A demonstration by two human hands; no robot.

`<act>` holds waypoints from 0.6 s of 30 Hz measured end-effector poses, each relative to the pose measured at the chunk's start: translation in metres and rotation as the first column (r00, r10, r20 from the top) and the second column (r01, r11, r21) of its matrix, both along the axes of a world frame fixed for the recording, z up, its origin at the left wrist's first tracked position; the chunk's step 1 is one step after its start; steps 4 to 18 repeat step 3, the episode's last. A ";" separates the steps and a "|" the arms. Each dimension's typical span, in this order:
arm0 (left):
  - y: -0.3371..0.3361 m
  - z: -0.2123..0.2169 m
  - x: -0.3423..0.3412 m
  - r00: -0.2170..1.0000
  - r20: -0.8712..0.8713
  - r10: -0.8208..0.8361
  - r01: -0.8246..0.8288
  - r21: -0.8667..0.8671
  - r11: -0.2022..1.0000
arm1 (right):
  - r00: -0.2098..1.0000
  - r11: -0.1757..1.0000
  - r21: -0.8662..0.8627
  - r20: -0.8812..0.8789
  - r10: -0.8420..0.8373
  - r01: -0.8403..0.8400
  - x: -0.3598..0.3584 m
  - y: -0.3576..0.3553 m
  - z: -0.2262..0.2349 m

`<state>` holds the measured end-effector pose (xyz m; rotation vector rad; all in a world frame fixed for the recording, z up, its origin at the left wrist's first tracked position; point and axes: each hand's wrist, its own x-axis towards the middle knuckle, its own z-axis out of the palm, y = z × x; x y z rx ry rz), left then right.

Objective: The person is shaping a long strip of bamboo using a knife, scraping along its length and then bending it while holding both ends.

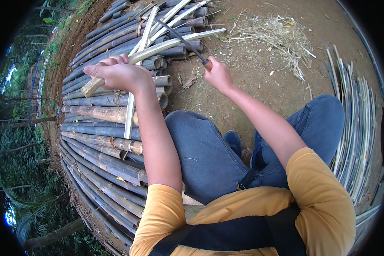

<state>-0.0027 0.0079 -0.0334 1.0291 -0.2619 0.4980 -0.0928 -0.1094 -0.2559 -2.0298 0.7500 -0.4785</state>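
My left hand (117,76) is closed around a long pale split bamboo strip (179,42), whose blunt near end juts out below the fingers. The strip slants up to the right, over the ends of the bamboo poles. In my right hand (219,77) is the brown handle of a long knife (181,39). Its narrow dark blade points up and left and passes across the held strip in the picture; whether they touch, I cannot tell. Beneath, another pale strip (130,117) lies across the poles, and more split strips (173,21) rest at the far end.
A big stack of bamboo poles (102,113) fills the left side. Pale curly shavings (275,40) lie heaped on the dirt ground (260,89) ahead. On the right is a bundle of thin bamboo strips (356,132). My bent knees (200,149) are below my hands. Green plants (23,149) border the far left.
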 end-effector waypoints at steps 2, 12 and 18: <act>0.005 -0.004 0.011 0.998 -0.068 0.011 -0.016 -0.076 0.997 | 0.993 0.996 0.033 -0.082 -0.083 0.086 0.011 -0.014 -0.004; 0.007 -0.005 0.016 0.995 -0.096 0.001 -0.011 -0.106 0.994 | 0.987 0.992 0.060 -0.124 -0.103 0.111 0.018 -0.027 -0.008; 0.007 -0.005 0.016 0.995 -0.096 0.001 -0.011 -0.106 0.994 | 0.987 0.992 0.060 -0.124 -0.103 0.111 0.018 -0.027 -0.008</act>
